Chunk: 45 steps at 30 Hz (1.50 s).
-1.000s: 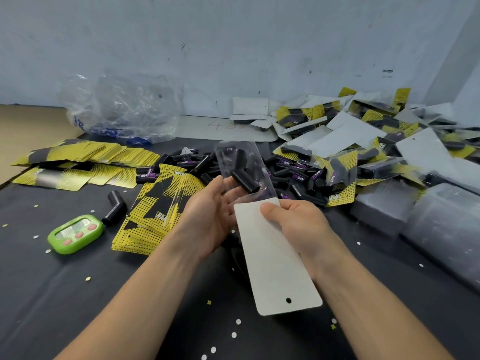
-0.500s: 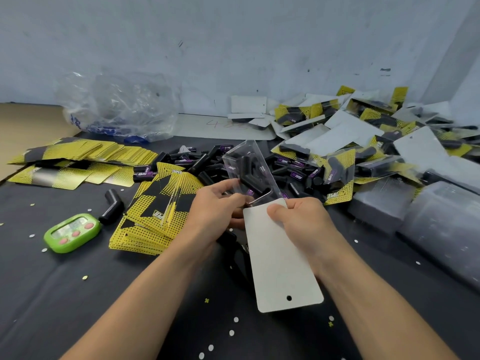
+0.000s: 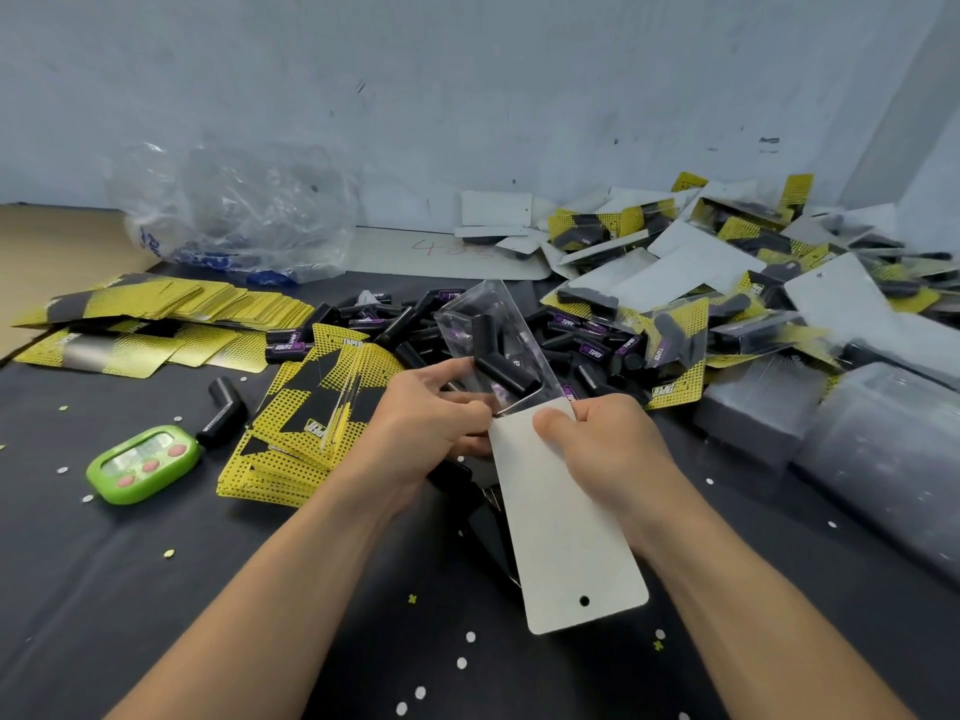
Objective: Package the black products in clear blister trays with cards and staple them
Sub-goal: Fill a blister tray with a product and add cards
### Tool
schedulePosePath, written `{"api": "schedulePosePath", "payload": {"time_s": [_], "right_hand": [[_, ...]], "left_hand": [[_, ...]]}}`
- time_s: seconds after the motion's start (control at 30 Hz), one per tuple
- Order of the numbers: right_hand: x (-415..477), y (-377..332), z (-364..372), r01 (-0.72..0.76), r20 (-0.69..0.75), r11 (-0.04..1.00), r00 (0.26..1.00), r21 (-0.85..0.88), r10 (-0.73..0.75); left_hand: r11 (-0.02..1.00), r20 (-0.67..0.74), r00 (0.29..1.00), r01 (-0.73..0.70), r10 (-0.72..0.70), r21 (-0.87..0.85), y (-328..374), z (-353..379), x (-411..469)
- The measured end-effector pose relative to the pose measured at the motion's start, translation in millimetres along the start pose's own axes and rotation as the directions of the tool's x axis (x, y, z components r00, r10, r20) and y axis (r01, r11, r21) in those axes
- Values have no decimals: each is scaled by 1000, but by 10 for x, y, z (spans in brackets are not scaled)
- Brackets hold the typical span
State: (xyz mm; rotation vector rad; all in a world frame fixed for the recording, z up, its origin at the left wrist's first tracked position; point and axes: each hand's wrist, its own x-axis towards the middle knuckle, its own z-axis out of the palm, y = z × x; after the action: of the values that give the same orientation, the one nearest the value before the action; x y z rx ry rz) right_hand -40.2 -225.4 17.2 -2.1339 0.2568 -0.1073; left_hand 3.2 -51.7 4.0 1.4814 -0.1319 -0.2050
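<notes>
**Centre.** A clear blister tray (image 3: 511, 324) holds one angled black product (image 3: 501, 368). It is raised off the black table (image 3: 156, 615) and tilted, with its far end toward 12 o'clock. The left hand (image 3: 431, 423) pinches the tray's near end between thumb and curled fingers. The right hand (image 3: 597, 444) pinches the far edge of a card (image 3: 566, 527), thumb on top. The card's blank white side faces up and its hanging hole points to 6 o'clock. Card edge and tray mouth meet between the two hands. This hold suits sliding the card into the tray, which appears barely begun, and stapling is not yet done.

**Surroundings.**
- **9 o'clock:** A stack of yellow printed cards (image 3: 317, 407) lies just beside the left hand, within easy reach. Farther out are a loose elbow piece (image 3: 223, 413) and a green timer (image 3: 143, 465).
- **12 to 1 o'clock:** A heap of loose black products (image 3: 582, 350) lies close behind the tray.
- **1 to 2 o'clock:** Finished packs (image 3: 727, 262) are piled against the wall.
- **3 o'clock:** Stacks of empty clear trays (image 3: 857, 459) stand here.
- **11 o'clock:** A crumpled clear bag (image 3: 234, 215) lies well apart.

**Obstruction.** A dark object (image 3: 480, 517) with a metal glint lies under the card, largely hidden. It may be the stapler, but that cannot be told. Nothing sits between card and tray.
</notes>
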Motion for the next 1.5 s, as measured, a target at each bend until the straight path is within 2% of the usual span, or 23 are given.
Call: {"api": "schedulePosePath", "payload": {"time_s": [0.17, 0.33, 0.4, 0.5, 0.6, 0.77, 0.97, 1.17, 1.37, 1.5], "right_hand": [[-33, -38, -3, -23, -93, 995, 996, -96, 14], [-32, -45, -11, -54, -144, 992, 989, -115, 37], [-37, -51, -27, -54, -91, 998, 995, -39, 50], [-21, -45, -64, -65, 108, 983, 993, 170, 47], [-4, -26, -101, -60, 187, 976, 982, 207, 20], [-11, -28, -136, -116, 347, 971, 937, 210, 37], [-29, -40, -133, -133, 344, 976, 937, 170, 68], [-17, -14, -244, -118, 497, 975, 868, 186, 10], [-19, -20, -216, -113, 463, 982, 886, 154, 30], [-28, -25, -198, -102, 429, 979, 903, 179, 16]], "left_hand": [[995, 27, 1000, 2, -5, 96, -35, 60, -19], [992, 40, 998, -57, 52, 114, -48, 115, -38], [992, 28, 997, -80, 77, 103, -50, 125, -38], [994, -55, 995, -75, 80, 85, -74, 136, -28], [996, -128, 990, -55, 63, 66, -81, 121, -4], [997, -136, 988, -80, 78, -9, -39, 100, 19], [983, -161, 978, -148, 130, -107, -13, 80, 1], [978, -255, 963, -128, 84, -162, 8, 71, 27], [983, -192, 973, -147, 124, -107, 8, 48, -8], [973, -264, 957, -168, 122, -159, 21, 58, 8]]}}
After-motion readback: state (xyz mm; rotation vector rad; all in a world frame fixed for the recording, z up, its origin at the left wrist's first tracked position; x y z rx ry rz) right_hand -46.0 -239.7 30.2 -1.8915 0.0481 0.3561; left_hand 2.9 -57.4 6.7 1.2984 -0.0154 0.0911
